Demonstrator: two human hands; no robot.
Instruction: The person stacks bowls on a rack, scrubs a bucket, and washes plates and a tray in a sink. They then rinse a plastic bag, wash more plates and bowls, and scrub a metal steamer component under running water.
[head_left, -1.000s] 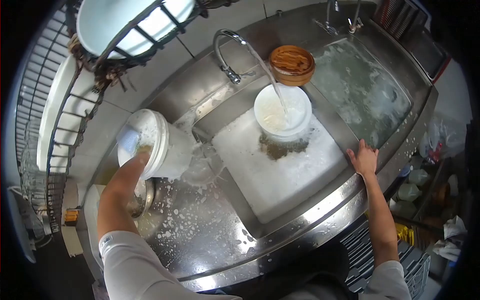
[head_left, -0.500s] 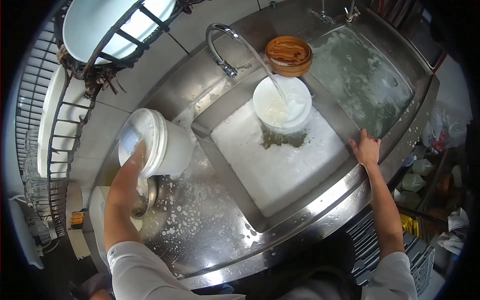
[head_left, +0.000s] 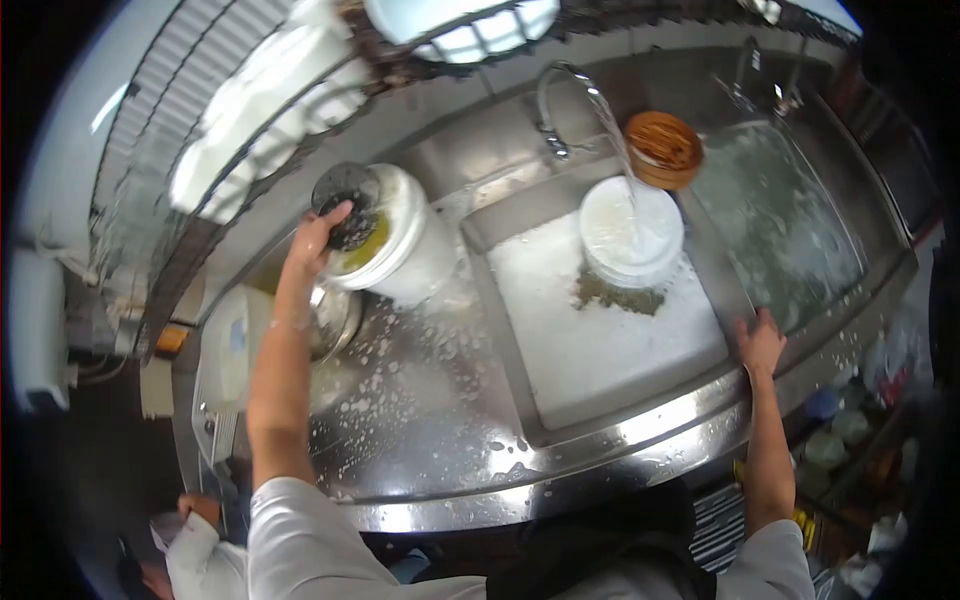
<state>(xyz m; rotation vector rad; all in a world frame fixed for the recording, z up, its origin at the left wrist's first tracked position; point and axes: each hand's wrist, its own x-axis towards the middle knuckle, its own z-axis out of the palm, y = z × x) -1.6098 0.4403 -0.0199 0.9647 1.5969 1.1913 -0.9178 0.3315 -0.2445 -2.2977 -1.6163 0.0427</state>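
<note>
My left hand (head_left: pixel 318 240) grips the near rim of a white bucket (head_left: pixel 410 250) that stands on the wet steel counter left of the sink. Yellowish liquid shows in its mouth, and a dark round object (head_left: pixel 347 195) sits by my fingertips. My right hand (head_left: pixel 760 342) rests flat on the sink's front edge (head_left: pixel 690 400), holding nothing. A second white bucket (head_left: pixel 630 232) stands in the foam-filled basin (head_left: pixel 600 330), and water from the tap (head_left: pixel 560 100) runs into it.
A round wooden steamer (head_left: pixel 663 148) sits behind the basin. The right basin (head_left: pixel 785 225) holds foamy water. A metal bowl (head_left: pixel 335 318) and a white box (head_left: pixel 228 345) lie by my left arm. White plates (head_left: pixel 255 110) fill a wall rack. Another person's hand (head_left: pixel 190 510) shows at bottom left.
The bucket in my left hand has gone from lying tipped on its side to standing nearly upright, with its mouth showing. The view swung left. My right hand stayed on the sink edge.
</note>
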